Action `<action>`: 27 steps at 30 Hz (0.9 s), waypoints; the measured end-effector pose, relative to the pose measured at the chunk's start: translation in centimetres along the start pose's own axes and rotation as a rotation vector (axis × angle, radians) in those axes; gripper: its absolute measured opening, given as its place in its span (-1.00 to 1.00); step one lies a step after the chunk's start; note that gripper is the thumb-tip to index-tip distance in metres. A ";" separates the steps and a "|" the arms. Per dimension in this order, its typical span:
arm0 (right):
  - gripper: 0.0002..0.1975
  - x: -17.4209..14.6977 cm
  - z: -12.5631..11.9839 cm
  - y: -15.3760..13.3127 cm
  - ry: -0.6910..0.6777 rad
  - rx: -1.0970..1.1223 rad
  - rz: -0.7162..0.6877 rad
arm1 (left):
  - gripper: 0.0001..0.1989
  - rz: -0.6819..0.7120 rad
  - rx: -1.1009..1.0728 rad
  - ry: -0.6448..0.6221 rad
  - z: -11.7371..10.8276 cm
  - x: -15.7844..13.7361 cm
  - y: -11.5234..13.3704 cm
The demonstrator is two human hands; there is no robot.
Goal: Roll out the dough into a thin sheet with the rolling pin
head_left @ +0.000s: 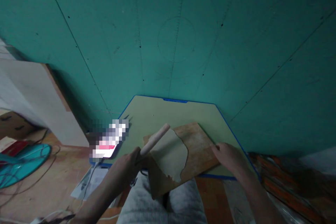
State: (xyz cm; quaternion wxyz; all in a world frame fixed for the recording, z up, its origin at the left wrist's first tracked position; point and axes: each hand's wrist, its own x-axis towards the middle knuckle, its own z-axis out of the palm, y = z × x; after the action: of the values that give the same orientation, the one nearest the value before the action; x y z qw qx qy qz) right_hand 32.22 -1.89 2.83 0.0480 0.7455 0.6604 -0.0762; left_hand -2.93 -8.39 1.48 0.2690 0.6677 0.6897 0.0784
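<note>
My left hand point(131, 164) is closed round the near end of a wooden rolling pin point(156, 139), which slants up to the right. Beneath the pin, a flat sheet of pale dough point(172, 155) with a ragged near edge lies on a wooden board point(201, 150). The board sits askew, its near corner jutting out over my lap. At the board's right edge is my right hand point(227, 154), thumb and fingers closed together on the edge; some fingers are hidden from view.
The board rests on a small pale table point(147, 108) with a blue rim, set against a green wall point(178, 42). A phone point(109, 143), blurred out, stands at the table's left with a cable. White panels point(52, 101) lean at left; a turquoise round object point(34, 164) lies on the floor.
</note>
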 end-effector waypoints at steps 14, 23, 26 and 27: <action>-0.49 -5.7 1.5 1.0 0.273 0.464 -0.419 | -0.81 0.372 0.414 -0.033 0.2 -0.8 5.9; -0.49 -6.6 5.5 1.4 0.356 0.608 -0.208 | -0.85 0.390 0.341 0.440 4.9 -2.9 1.9; -0.49 -8.3 5.2 0.5 0.338 0.636 -0.121 | -0.81 0.379 0.330 0.513 4.9 -2.1 0.8; -0.49 -9.0 5.1 0.2 0.316 0.636 -0.086 | -0.80 0.359 0.327 0.505 4.6 -1.6 0.6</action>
State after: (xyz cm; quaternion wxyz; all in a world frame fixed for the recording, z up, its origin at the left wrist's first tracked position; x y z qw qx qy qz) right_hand 31.14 -11.56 -0.60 -0.2923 0.6972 0.6338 -0.1635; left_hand -0.28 -11.00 -1.72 -0.0387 0.7721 0.6094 0.1759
